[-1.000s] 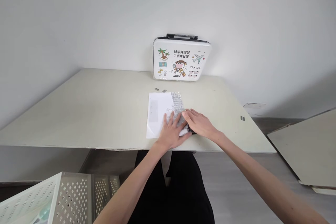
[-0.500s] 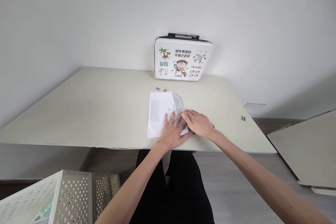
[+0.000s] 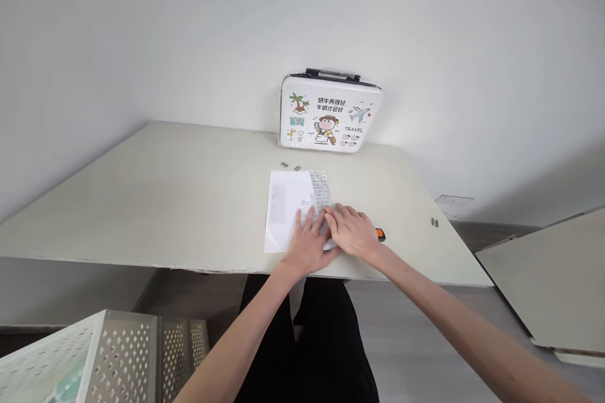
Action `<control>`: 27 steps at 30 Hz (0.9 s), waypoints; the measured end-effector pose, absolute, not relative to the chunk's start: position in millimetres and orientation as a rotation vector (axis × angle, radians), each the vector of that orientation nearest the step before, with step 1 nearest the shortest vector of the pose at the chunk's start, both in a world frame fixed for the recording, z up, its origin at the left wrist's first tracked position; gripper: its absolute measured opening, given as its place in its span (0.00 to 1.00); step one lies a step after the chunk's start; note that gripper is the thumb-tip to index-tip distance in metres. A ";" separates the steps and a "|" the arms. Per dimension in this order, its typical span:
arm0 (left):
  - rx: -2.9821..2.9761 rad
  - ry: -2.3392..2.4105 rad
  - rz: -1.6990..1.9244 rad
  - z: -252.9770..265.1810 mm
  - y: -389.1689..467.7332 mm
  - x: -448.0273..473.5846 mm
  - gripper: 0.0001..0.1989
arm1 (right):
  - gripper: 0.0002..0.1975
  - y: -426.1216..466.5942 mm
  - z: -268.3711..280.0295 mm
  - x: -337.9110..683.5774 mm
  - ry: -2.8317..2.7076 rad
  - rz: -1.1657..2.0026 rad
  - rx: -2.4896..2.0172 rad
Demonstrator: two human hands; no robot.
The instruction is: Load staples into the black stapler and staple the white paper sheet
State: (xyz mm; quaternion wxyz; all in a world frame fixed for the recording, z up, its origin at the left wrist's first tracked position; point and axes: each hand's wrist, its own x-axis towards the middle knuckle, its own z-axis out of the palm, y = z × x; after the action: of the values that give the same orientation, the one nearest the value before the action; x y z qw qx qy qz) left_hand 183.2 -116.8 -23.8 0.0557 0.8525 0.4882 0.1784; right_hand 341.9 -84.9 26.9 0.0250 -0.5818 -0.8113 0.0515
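A white paper sheet (image 3: 283,227) lies near the table's front edge, with a grey patterned strip (image 3: 321,186) along its right side. On the sheet's lower right part rests my left hand (image 3: 307,245), fingers spread and pressing flat. My right hand (image 3: 352,233) lies over the strip's lower end, fingers stretched out and thumb touching my left fingers. What is under its palm is hidden. Just right of it, an orange and black object (image 3: 380,234) shows partly on the table, its kind unclear.
A white cartoon-printed case (image 3: 331,119) with a black handle leans against the wall behind the sheet. Small grey pieces (image 3: 290,167) lie behind the paper, others (image 3: 434,222) by the table's right edge. White perforated baskets (image 3: 127,352) stand at lower left; a pale board (image 3: 548,277) is at right.
My right hand has shifted slightly left on the sheet, and the orange and black object now shows beside it. My left hand stays on the paper. The view has tilted slightly.
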 end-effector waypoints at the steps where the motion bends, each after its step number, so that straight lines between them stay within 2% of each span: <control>1: 2.588 1.484 0.548 -23.9 -117.1 182.7 0.37 | 0.28 -84.8 25.3 341.2 -2.521 0.145 -1.800; 9: 2.593 1.474 0.514 -20.3 -119.4 178.0 0.38 | 0.27 -87.4 23.6 332.4 -2.531 0.033 -1.801; 15: 2.587 1.452 0.518 -15.4 -119.6 174.3 0.36 | 0.29 -86.8 44.2 353.5 -2.339 0.473 -1.627; 17: 2.584 1.449 0.502 -14.4 -119.5 172.5 0.35 | 0.28 -89.4 47.6 369.8 -2.341 0.532 -1.459; 21: 2.600 1.449 0.508 -14.2 -119.9 169.1 0.34 | 0.25 -97.8 36.0 404.4 -2.435 0.343 -1.259; 24: 2.609 1.441 0.497 -13.0 -122.0 168.1 0.33 | 0.24 -102.9 18.5 425.4 -2.347 0.159 -1.356; 27: 2.600 1.426 0.466 -8.2 -125.2 168.2 0.33 | 0.24 -107.6 6.6 440.1 -2.226 0.118 -1.467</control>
State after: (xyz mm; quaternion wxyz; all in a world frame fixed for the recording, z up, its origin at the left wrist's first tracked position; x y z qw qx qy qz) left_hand 168.2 -125.2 -8.2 0.0697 0.8641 0.4738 0.1548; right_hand 440.1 -107.6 6.6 0.2346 -0.5344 -0.8109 0.0430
